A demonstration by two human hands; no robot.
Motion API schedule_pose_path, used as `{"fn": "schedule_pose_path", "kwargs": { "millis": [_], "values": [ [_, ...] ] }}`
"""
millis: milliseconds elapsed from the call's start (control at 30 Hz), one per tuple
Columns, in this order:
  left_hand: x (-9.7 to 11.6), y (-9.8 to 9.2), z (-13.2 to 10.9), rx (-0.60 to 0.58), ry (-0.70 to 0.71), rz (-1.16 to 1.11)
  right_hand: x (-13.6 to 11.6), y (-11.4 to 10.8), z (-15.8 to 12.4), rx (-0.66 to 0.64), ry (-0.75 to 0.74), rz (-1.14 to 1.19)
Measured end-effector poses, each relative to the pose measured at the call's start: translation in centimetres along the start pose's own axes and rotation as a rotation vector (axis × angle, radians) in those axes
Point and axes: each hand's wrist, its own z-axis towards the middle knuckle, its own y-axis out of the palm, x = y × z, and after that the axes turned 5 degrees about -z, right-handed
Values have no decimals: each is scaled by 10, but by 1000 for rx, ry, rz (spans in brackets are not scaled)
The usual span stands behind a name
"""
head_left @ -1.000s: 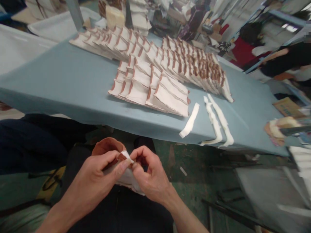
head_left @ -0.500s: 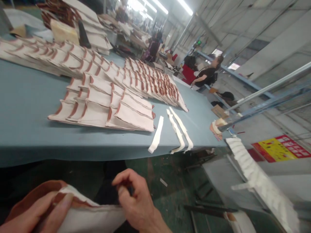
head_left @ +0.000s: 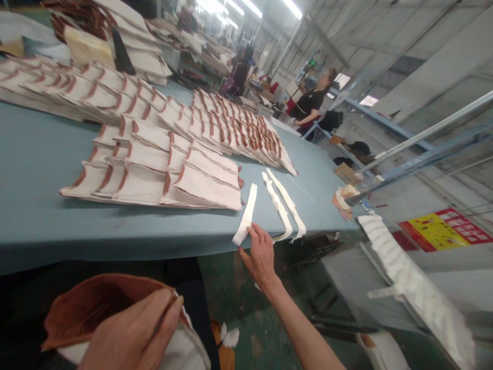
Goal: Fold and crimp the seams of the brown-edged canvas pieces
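At the lower left, my left hand [head_left: 131, 329] pinches the edge of a white fabric bag piece [head_left: 185, 344] with a brown lining [head_left: 103, 295]. Its mouth gapes toward the left, and its lower part runs out of view. My right hand [head_left: 262, 254] reaches to the table's front edge. Its fingertips touch the lower end of a short white strip [head_left: 247, 213], while the thumb stays apart from them below. Two longer white strips [head_left: 283, 205] lie just right of it, their ends hanging at the edge.
Overlapping rows of white, brown-edged pieces [head_left: 208, 185] cover much of the blue-green table [head_left: 34, 205]. More stacked pieces [head_left: 142, 56] stand at the back left. A metal post [head_left: 423, 141] slants over the right side. A person [head_left: 310, 105] stands beyond the table's far end.
My right hand has left the bag piece and moved up and right to the short strip. My left hand has shifted right with the piece, whose brown inside now shows more.
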Motion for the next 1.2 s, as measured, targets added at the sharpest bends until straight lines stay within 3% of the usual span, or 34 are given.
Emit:
{"fn": "schedule_pose_path", "kwargs": {
  "millis": [267, 433, 733, 933, 1200],
  "values": [
    [42, 17, 75, -172, -241, 96, -3, 1, 26, -28, 10, 122],
    [52, 35, 107, -242, -327, -127, 2, -7, 40, -44, 160, 225],
    [42, 73, 155, -249, -356, -266, 14, -6, 60, -286, 278, 438],
    [46, 84, 177, -208, -336, -237, 23, -14, 65, -367, 260, 552],
    [44, 100, 216, -268, -278, -181, 29, -22, 73, -440, 187, 697]
  ]
}}
